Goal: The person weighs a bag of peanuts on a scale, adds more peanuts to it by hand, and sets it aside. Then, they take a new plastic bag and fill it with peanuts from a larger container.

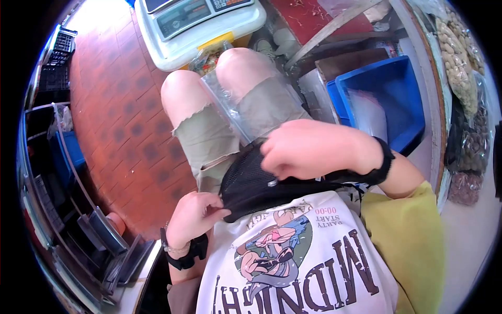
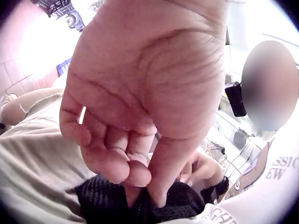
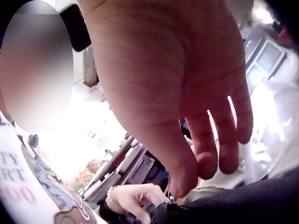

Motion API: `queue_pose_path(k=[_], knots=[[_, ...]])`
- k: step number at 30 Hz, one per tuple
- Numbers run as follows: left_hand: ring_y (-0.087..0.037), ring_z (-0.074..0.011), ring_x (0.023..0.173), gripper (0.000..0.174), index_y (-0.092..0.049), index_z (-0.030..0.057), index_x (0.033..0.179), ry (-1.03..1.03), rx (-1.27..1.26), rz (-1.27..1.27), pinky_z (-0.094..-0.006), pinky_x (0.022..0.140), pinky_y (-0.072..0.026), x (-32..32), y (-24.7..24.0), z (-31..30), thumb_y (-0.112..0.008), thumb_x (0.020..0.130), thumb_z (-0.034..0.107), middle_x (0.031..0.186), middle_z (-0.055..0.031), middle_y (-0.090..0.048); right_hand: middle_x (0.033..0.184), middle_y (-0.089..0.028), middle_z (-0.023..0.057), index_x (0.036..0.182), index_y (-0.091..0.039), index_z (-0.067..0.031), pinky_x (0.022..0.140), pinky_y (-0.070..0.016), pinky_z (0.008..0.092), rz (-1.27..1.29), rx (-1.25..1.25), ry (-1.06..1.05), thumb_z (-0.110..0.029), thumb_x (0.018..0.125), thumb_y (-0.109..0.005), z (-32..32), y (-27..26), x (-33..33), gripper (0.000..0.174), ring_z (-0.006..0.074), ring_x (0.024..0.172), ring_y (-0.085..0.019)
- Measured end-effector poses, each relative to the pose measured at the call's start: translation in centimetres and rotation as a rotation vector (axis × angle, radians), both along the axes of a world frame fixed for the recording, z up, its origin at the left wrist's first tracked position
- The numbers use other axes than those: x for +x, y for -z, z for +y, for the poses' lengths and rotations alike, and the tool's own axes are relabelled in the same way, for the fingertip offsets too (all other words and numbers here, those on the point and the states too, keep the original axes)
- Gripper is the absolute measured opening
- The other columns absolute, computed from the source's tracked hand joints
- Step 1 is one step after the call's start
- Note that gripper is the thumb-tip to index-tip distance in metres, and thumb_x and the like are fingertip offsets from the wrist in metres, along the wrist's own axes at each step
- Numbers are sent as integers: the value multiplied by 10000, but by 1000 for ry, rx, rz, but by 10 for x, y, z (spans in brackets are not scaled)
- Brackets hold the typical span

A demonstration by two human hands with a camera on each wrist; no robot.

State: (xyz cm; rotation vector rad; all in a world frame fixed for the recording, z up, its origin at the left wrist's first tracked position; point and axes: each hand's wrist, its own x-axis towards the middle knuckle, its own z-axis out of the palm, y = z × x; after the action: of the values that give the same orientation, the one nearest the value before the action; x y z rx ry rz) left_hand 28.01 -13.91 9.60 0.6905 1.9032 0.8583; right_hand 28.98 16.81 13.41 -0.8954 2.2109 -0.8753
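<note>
A black mesh waist bag (image 1: 246, 183) lies across the seated person's lap, against the white printed shirt. At its near left corner the left hand (image 1: 196, 212) pinches the black fabric between thumb and fingertips; in the left wrist view the thumb (image 2: 161, 186) presses on the dark edge of the bag. The right hand (image 1: 308, 149) is over the bag's middle, its thumb and index finger pinching at a small metal zipper pull (image 1: 272, 183) that shows just beneath them. In the right wrist view its other fingers (image 3: 229, 154) hang loosely curled.
A clear plastic bag (image 1: 227, 107) lies over the thighs. Ahead stands a scale (image 1: 193, 18) on a white-lidded tub (image 1: 172, 60). Blue bins (image 1: 387, 99) are at the right, with bagged dry goods (image 1: 460, 63) beyond. Shelving (image 1: 73, 209) lines the left side above red floor tiles.
</note>
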Motion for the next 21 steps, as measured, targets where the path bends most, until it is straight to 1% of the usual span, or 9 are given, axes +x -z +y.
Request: queue_pose_path(k=[2, 6, 9, 10, 12, 15, 18, 19, 21], knots=[[-628, -295, 591, 164, -666, 18, 728, 64, 46, 48, -355, 554, -480, -4, 2, 1, -779, 751, 135, 654, -133, -610, 770, -597, 86, 723, -614, -77, 691, -478, 422, -312, 139, 151, -97, 736, -695, 31, -10, 10, 84, 296, 800, -622], [-582, -269, 597, 170, -645, 50, 694, 169, 110, 116, -381, 623, -437, -9, 5, 0, -783, 749, 132, 615, -97, -580, 761, -584, 88, 745, -619, -85, 687, -472, 427, -395, 289, 265, -92, 739, -698, 63, -26, 46, 80, 296, 803, -618], [-576, -263, 644, 176, -638, 66, 706, 187, 125, 146, -380, 654, -417, -11, 6, -1, -789, 736, 154, 640, -75, -589, 766, -580, 54, 736, -613, -112, 747, -459, 387, 23, 561, 182, -88, 702, -691, 59, -37, 81, 88, 269, 848, -595], [-576, -263, 644, 176, -638, 66, 706, 186, 128, 145, -380, 654, -417, -11, 6, 1, -789, 736, 154, 640, -75, -589, 760, -635, 48, 734, -657, -107, 753, -461, 350, 214, 546, 176, -117, 735, -648, 53, -45, 89, 14, 233, 835, -626], [-572, -297, 721, 222, -636, 53, 773, 181, 145, 253, -385, 689, -427, -10, 3, 11, -817, 697, 158, 713, -67, -589, 755, -610, 16, 723, -653, -122, 771, -431, 310, 363, 723, 42, -148, 739, -633, 44, -45, 106, 36, 196, 829, -591], [-572, -309, 797, 306, -628, 58, 862, 224, 152, 422, -401, 713, -443, -5, -12, 34, -825, 670, 192, 832, -82, -588, 745, -598, 11, 720, -652, -126, 770, -422, 300, 426, 784, -120, -159, 725, -635, 49, -34, 130, 37, 188, 812, -574], [-568, -313, 840, 343, -615, 71, 922, 178, 221, 577, -415, 740, -452, 8, -12, 54, -814, 681, 212, 915, -101, -563, 767, -597, 10, 715, -652, -135, 776, -416, 297, 390, 813, -144, -158, 722, -637, 58, -16, 154, 28, 187, 819, -570], [-578, -321, 881, 340, -606, 70, 959, 238, 250, 615, -422, 767, -480, 9, -8, 56, -788, 693, 180, 1006, -117, -572, 796, -598, 16, 729, -657, -136, 774, -428, 305, 392, 833, -258, -147, 730, -637, 64, -13, 161, 24, 192, 827, -584], [-586, -323, 910, 317, -603, 65, 954, 218, 315, 649, -420, 774, -496, 16, 2, 61, -770, 696, 146, 1034, -117, -584, 807, -600, 22, 748, -663, -134, 770, -436, 311, 267, 762, -180, -146, 734, -638, 78, -12, 165, 30, 197, 839, -593]])
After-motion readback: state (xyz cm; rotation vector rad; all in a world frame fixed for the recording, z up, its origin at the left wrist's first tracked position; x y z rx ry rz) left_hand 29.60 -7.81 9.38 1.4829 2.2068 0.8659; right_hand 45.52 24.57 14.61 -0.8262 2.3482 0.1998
